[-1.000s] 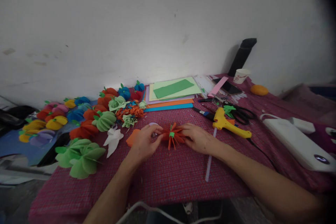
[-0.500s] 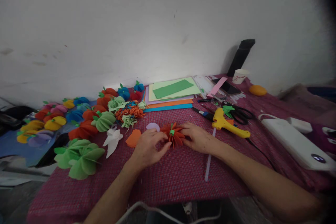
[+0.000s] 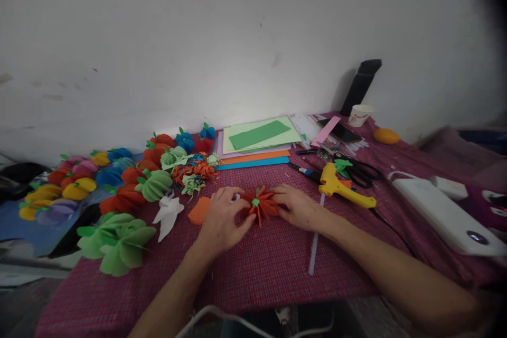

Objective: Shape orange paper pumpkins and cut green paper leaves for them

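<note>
Head view: the red-orange paper ornament (image 3: 268, 208) sits on the bench (image 3: 245, 280) before me, petals fanned, its small green tab (image 3: 255, 202) uppermost; my left hand (image 3: 226, 221) curves thumb and forefinger about its left edge and my right hand (image 3: 298, 208) lies against its right edge, so the hands are apart with the ornament between them, I judge to steady it from both sides; whether either really pinches the paper I cannot tell, since my fingers cover the outer petals and the underside is hidden; right of the ornament lies the yellow glue gun (image 3: 341, 189), handle outward, probably for easy reach, its pale stick (image 3: 314, 253) partly covered by my right wrist and its cord lost behind my forearm; left of the ornament rest an orange cut piece (image 3: 198, 211) and, farther out, a white cut piece (image 3: 168, 215); a lilac piece (image 3: 237, 197) shows only a sliver past my left fingers; beyond the ornament, the stacked paper (image 3: 259, 137) hides most of its lower sheets.
</note>
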A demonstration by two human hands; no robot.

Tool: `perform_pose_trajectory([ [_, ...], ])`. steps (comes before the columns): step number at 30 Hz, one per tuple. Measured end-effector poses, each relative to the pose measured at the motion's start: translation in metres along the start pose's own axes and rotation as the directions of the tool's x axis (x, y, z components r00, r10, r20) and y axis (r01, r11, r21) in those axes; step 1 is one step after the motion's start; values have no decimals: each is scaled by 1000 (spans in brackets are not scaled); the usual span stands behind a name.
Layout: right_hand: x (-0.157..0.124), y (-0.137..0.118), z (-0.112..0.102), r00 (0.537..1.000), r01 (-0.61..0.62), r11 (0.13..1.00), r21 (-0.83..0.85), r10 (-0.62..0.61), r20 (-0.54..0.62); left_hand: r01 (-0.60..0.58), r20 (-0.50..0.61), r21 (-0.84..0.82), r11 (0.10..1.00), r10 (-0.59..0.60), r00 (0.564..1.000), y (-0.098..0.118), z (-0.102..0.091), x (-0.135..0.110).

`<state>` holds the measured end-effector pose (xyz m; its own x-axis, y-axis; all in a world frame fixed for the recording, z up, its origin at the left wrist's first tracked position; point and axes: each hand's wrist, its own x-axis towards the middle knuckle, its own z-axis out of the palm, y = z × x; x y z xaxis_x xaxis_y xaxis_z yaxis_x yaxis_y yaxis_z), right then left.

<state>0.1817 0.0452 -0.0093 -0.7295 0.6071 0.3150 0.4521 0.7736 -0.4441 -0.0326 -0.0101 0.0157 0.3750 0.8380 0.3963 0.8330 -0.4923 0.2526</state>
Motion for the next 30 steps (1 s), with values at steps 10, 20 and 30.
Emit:
perform_pose_trajectory([
  [10, 1, 8, 6, 1000, 0, 1000, 3, 0, -9, -9, 67, 19, 1000, 8, 998, -8, 5, 1],
  [20, 2, 3, -2, 996, -7, 998, 56, 12, -90, 21, 76, 23, 1000, -23, 997, -8, 6, 2],
  [30, 1, 7, -2, 999, 28, 998, 49, -27, -31, -13, 160, 85, 996, 0, 987, -13, 10, -1],
])
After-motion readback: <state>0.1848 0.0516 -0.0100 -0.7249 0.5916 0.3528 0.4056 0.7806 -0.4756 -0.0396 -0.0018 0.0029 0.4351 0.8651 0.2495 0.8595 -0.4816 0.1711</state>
